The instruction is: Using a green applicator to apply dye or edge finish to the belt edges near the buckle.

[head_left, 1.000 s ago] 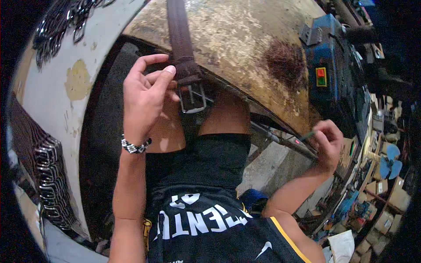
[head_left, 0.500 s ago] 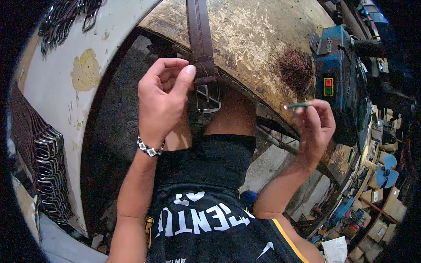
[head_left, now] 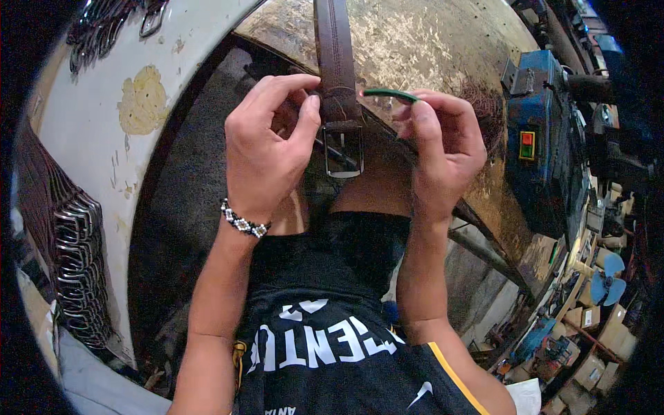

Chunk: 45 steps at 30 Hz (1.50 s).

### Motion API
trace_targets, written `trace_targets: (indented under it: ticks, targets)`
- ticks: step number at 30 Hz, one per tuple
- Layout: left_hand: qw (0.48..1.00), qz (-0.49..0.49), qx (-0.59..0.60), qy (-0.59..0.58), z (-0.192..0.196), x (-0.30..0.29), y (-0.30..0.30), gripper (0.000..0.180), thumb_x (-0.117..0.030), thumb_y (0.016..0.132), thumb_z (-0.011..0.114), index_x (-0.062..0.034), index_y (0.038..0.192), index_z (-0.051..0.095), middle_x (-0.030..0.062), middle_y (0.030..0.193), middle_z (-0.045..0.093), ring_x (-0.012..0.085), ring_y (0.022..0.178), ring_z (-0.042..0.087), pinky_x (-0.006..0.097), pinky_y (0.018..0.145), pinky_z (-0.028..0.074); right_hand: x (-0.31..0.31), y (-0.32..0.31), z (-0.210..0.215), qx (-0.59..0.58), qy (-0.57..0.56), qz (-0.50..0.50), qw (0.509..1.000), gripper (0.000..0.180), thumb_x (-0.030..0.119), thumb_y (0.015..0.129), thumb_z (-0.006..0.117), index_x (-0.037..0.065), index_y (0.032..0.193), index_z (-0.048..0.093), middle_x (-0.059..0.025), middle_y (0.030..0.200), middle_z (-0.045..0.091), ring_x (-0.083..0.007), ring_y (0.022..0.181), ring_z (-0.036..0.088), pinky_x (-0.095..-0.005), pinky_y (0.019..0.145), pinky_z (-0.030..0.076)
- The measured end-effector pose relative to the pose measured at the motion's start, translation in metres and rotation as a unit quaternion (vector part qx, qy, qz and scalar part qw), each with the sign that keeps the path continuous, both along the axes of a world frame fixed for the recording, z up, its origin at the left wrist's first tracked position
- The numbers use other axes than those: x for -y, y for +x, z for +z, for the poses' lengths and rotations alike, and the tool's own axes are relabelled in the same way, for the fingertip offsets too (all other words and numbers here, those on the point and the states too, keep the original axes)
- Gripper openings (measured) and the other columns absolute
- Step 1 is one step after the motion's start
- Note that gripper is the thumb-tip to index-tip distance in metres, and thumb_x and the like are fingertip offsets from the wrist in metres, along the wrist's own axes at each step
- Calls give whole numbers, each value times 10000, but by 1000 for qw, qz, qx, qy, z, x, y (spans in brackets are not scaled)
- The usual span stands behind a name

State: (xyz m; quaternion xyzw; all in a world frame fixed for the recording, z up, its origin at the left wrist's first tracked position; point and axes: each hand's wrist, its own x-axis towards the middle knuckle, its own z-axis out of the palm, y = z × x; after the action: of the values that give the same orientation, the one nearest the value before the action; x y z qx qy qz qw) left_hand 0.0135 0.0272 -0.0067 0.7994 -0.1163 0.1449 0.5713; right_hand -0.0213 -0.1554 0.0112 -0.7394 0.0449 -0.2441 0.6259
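A dark brown leather belt (head_left: 336, 52) hangs over the edge of a worn wooden table, its silver buckle (head_left: 344, 173) pointing toward my lap. Loose thread shows at the stitching just above the buckle. My left hand (head_left: 273, 131) is at the belt's left edge, thumb and forefinger apart; whether the fingertips touch the leather I cannot tell. Between thumb and fingers, my right hand (head_left: 446, 142) pinches a short, curved green stick (head_left: 391, 93) resembling a piece of mosquito coil. Its reddish tip points left, close to the belt's right edge beside the thread.
The wooden table (head_left: 415, 41) carries a tangle of brown thread (head_left: 487, 104). Beyond it stands a blue machine (head_left: 543, 104) with a red and green switch. Many buckled belts (head_left: 79, 242) hang along a white surface (head_left: 90, 145) at left. A blue fan (head_left: 609, 277) and boxes fill the right.
My right hand has brought the green stick left and up to the belt. My left thumb and forefinger stay beside the belt, and the view has shifted slightly.
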Motion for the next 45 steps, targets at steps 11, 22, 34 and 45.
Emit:
trace_targets:
  ticks: [11, 22, 34, 45]
  targets:
    - [988, -31, 117, 98, -9, -1, 3, 116, 5, 858, 713, -3, 970, 686, 123, 869, 647, 301, 741, 669, 376, 656, 541, -16, 9, -18, 18, -77, -39, 996, 83, 99, 901, 720, 36, 950, 698, -45, 839, 697, -123, 701, 644, -278, 671, 523]
    - [992, -19, 74, 99, -14, 0, 1, 88, -11, 897, 685, 8, 964, 631, 133, 878, 650, 296, 774, 667, 368, 696, 533, -15, 9, -17, 42, -160, -14, 986, 81, 91, 880, 726, 37, 932, 694, -72, 811, 697, -148, 683, 650, -295, 654, 521]
    - [969, -39, 140, 200, -4, -5, 3, 125, -26, 857, 700, -17, 974, 659, 139, 883, 659, 320, 791, 682, 390, 699, 559, -15, 8, -19, 36, -136, -26, 990, 77, 87, 885, 719, 30, 932, 700, -78, 821, 702, -146, 702, 654, -295, 663, 524]
    - [916, -155, 129, 347, 19, -9, 27, 135, -68, 828, 712, -29, 886, 597, 140, 856, 647, 354, 773, 658, 413, 670, 542, -15, 7, -19, 16, -118, -44, 992, 82, 96, 888, 721, 38, 942, 701, -64, 826, 702, -146, 714, 656, -290, 676, 526]
